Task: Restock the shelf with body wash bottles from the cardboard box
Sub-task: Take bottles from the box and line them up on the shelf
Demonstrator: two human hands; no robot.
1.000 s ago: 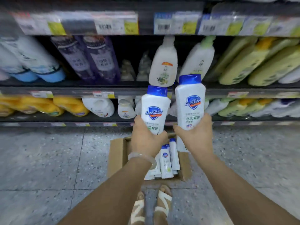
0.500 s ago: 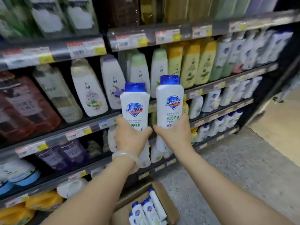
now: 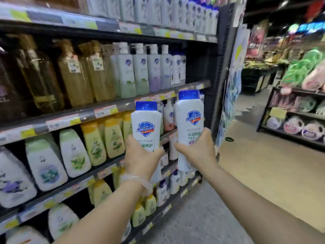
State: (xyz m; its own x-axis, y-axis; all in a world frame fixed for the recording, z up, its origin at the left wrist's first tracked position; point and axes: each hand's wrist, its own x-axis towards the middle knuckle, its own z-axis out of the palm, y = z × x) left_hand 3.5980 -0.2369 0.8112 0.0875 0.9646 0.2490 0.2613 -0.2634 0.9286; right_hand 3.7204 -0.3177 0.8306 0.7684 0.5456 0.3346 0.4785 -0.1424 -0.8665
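I hold two white Safeguard body wash bottles with blue caps, both upright in front of the shelving. My left hand (image 3: 141, 158) grips the lower half of the left bottle (image 3: 146, 123). My right hand (image 3: 197, 149) grips the right bottle (image 3: 190, 117), which sits a little higher and nearer the shelf unit's right end. Behind them runs the shelf (image 3: 105, 110) with price tags along its edge. The cardboard box is out of view.
Rows of amber, white, green-capped and yellow-capped bottles (image 3: 112, 138) fill the shelves to the left. The shelf unit ends at a dark upright (image 3: 222, 67). To the right lie an open aisle floor (image 3: 263, 173) and a low display rack (image 3: 295, 124).
The view has swung up and to the right, away from the floor and the box, which has left the frame. Both hands keep their bottles and have carried them toward the shelf's right end.
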